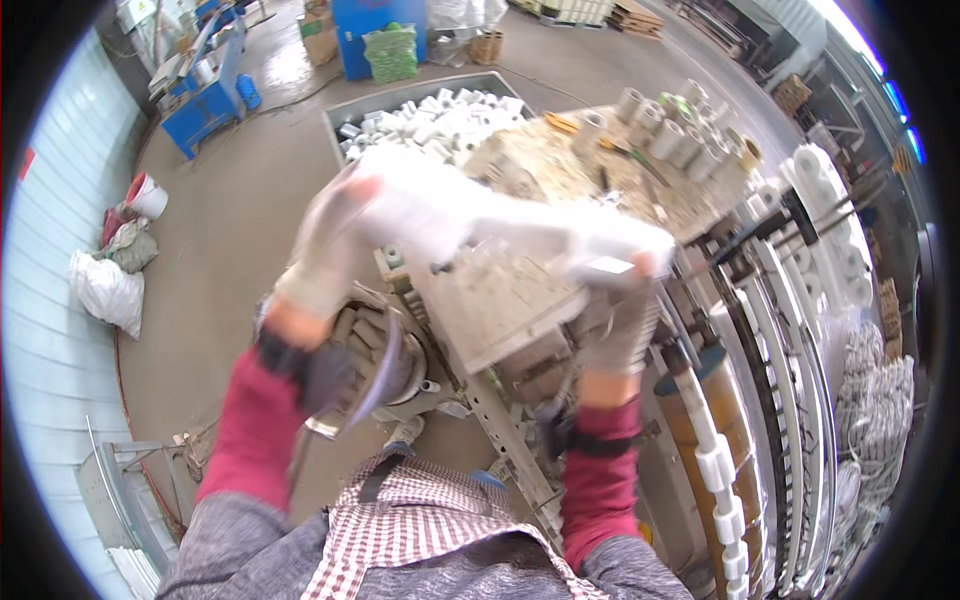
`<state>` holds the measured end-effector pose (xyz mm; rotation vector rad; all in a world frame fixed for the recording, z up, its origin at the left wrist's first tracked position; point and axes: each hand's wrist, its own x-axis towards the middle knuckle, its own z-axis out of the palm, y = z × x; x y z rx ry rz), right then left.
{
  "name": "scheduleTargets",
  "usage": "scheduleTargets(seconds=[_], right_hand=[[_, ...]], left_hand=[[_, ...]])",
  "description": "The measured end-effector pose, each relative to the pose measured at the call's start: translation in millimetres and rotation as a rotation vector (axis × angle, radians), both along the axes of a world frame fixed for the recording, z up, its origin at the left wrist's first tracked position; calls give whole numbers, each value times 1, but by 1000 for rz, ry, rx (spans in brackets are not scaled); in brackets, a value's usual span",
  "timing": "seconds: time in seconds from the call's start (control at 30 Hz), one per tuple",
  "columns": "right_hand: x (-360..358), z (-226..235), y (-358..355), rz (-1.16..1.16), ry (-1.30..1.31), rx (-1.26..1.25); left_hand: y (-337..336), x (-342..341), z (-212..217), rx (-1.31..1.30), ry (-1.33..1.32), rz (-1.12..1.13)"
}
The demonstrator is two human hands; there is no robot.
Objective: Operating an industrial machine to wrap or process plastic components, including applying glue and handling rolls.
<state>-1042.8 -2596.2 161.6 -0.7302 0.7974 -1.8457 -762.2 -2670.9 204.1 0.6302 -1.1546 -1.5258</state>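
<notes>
Both of my hands wear pale gloves with bare fingertips and are raised over the workbench (510,320), smeared by motion. My left hand (335,230) is closed on a white roll (420,205), its thumb on the upper side. In my right hand (620,310) is a second white roll (615,240), gripped at its right end. A blurred white band runs between the two rolls; I cannot tell whether it joins them. Below my left forearm stands a round container (405,370) of brownish tubes.
Behind the bench, a grey bin (330,130) holds many small white rolls. Upright tubes (668,140) and a yellow-handled tool (562,122) occupy the bench's far side. Close on my right runs a machine with white rollers (715,468). White sacks (105,290) lie left.
</notes>
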Motion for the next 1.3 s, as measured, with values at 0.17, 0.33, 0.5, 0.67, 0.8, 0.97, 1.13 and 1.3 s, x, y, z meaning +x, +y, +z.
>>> scheduleTargets(seconds=[0.17,0.33,0.5,0.67,0.8,0.97,1.13,1.3], right_hand=[[201,-77,18,208,894,74],[246,-95,23,275,180,476],[228,-63,-14,106,68,463],[239,-55,-3,206,238,454],[234,-78,-5,284,356,566],[220,-35,-119,377,-287,159],[152,26,-118,291,-189,-38],[48,-19,112,119,-47,430]], left_hand=[[92,154,-66,-179,-1445,431],[112,205,-68,22,-472,737],[119,172,-1,-55,51,692],[110,196,-96,-59,-923,465],[77,211,-74,119,-547,425],[-102,177,-93,209,68,220],[-201,97,-51,147,-40,349],[-63,-33,-42,-42,-95,-354]])
